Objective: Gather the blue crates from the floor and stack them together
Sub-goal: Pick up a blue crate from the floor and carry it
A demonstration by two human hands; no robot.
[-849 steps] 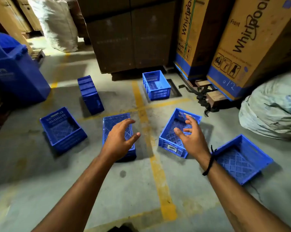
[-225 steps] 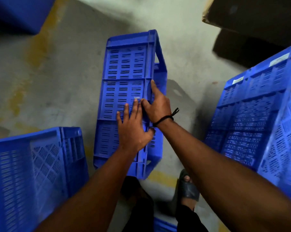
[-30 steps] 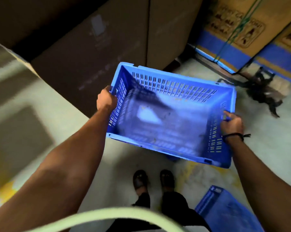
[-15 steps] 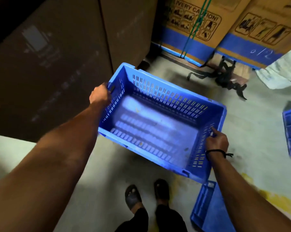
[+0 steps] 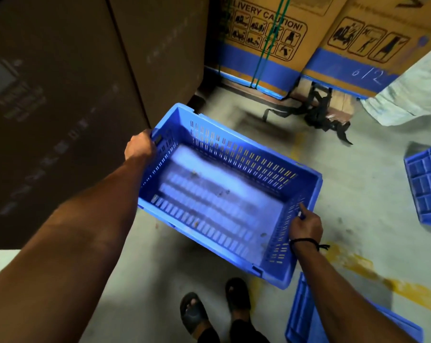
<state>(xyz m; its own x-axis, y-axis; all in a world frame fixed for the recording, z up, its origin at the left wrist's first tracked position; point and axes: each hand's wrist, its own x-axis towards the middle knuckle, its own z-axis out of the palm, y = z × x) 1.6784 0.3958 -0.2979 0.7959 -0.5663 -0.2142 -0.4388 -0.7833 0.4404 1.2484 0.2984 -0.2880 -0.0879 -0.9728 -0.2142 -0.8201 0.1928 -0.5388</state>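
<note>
Swung further right vs a moment ago: blue crate, held up off the floor btwn both hands. Left hand grip curled over one end rim, right hand grip pinching the other end wall. Risk imo: tripping on the spare crate by the feet, dropping it. Dim concrete, cardboard boxes close.

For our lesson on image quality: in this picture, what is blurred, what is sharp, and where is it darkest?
Head view: motion blur smears the base of the carried crate; the caution print on the yellow carton reads sharp; the brown cartons at left sit in shadow.
</note>
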